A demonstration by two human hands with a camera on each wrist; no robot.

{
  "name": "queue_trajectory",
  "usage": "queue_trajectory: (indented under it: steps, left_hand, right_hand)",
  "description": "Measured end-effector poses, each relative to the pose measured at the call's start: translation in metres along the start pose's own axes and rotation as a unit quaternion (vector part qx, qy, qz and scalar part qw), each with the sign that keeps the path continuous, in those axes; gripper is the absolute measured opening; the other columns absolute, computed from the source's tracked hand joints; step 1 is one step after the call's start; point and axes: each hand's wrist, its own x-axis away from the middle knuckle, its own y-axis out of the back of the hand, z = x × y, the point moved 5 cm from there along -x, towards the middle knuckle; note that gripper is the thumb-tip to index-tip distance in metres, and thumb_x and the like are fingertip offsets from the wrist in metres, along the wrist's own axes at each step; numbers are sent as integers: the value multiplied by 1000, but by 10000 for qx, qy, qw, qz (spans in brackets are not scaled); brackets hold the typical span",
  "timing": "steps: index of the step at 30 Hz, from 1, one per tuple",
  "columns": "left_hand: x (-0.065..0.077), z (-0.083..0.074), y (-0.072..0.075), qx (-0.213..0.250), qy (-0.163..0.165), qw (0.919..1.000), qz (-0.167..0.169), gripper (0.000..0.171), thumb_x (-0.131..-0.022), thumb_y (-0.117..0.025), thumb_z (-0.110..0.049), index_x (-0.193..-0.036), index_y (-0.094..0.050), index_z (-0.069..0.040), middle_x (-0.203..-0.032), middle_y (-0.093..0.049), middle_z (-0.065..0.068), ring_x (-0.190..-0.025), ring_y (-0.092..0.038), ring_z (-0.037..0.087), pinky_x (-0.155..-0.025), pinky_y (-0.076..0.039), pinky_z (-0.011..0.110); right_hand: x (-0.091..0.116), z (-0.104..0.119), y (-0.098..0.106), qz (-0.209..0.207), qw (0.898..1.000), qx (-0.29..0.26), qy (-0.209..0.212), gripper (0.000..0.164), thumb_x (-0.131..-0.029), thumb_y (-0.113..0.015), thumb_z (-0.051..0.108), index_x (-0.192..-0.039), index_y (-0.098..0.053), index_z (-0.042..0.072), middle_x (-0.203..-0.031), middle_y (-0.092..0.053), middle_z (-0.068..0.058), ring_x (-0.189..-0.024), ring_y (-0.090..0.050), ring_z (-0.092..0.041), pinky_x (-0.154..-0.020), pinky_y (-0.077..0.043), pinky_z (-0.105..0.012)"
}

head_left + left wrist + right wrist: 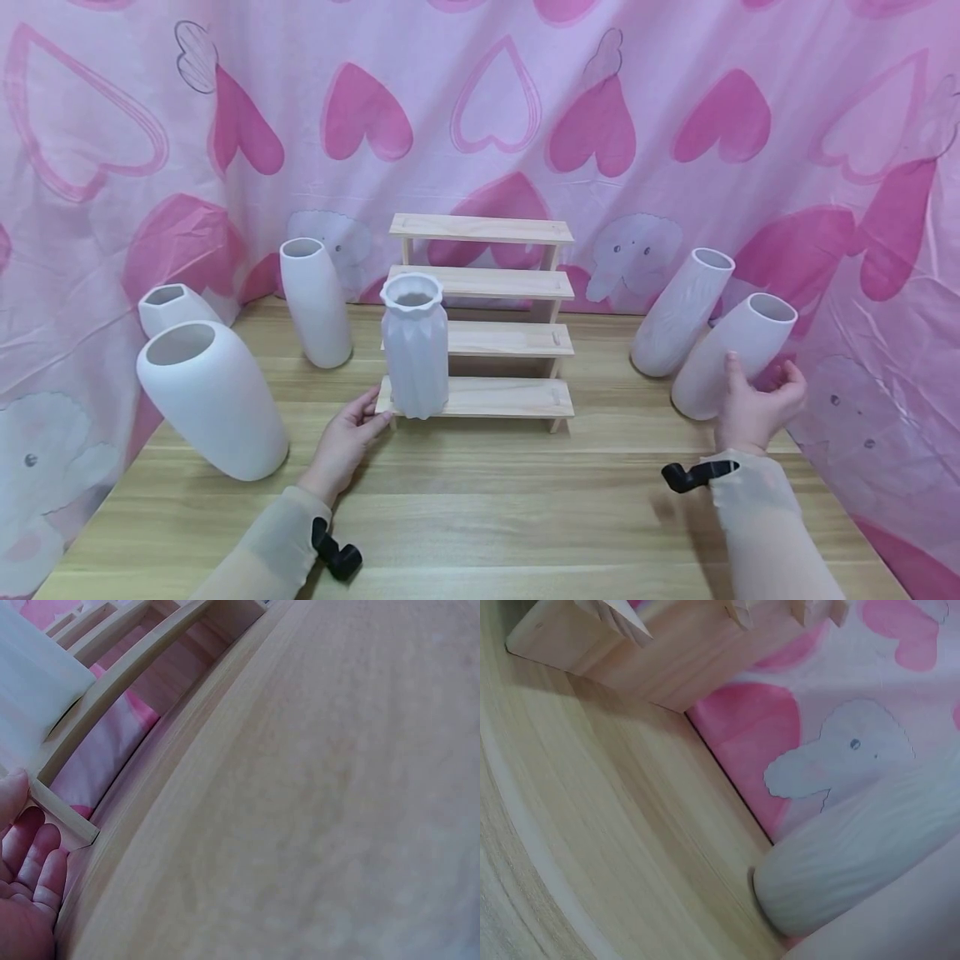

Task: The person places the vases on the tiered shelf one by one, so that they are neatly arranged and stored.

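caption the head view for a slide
Left hand gripping wooden stand bearing a pleated vase; right hand at a white tabletop vase.

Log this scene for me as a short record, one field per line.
Wooden stand: four steps
Lowest step: one fluted white vase, upright, near its left end
Left hand: holds lowest step's left end
Right hand: at nearer right-hand vase; grip unclear
Left of stand: three vases
Farther right-hand vase: beside the nearer one

No text, label, brand or number is showing legibly in any view. From twelve o'clock right round to twelve, no readable sign is appearing.
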Motion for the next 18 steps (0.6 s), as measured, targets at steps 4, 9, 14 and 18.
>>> queue_trajectory:
  steps: [4, 9, 14, 18]
  left_hand:
    - [0, 0, 0, -13, -4, 10000, -4, 58, -92, -66, -17, -145, -43, -10, -124, -58, 15, -108, -53, 12, -87, -44, 14]
    - [1, -1, 0, 18, 13, 10000, -1, 57, -93, -66, -18, -145, -43, -11, -122, -58, 14, -108, -53, 14, -88, -43, 14]
    - [1, -1, 0, 12, -54, 10000, -4, 57, -92, -67, -18, -144, -45, -10, -119, -59, 14, -106, -53, 14, -87, -44, 16]
    - [1, -2, 0, 14, -67, 10000, 8, 57, -92, -67, -19, -144, -45, -10, -120, -59, 14, -107, -53, 14, -87, -44, 16]
  right_hand:
    - [-7, -5, -6, 382, 9991, 26, -173, 89, -78, -79, 38, -147, -27, 21, -148, -25, 2, -135, -23, -10, -113, -19, -23]
    - [-13, -8, -14, 582, 9976, -293, -246, 86, -78, -81, 30, -146, -31, 19, -145, -34, 0, -132, -32, -14, -112, -22, -27]
    - [-17, -13, -17, 634, 9976, -158, -227, 88, -76, -82, 31, -146, -30, 20, -147, -34, 0, -131, -32, -13, -113, -22, -28]
    - [-20, -17, -19, 736, 9966, 271, -247, 98, -74, -83, 35, -149, -22, 26, -150, -29, -1, -131, -30, -12, -113, -19, -28]
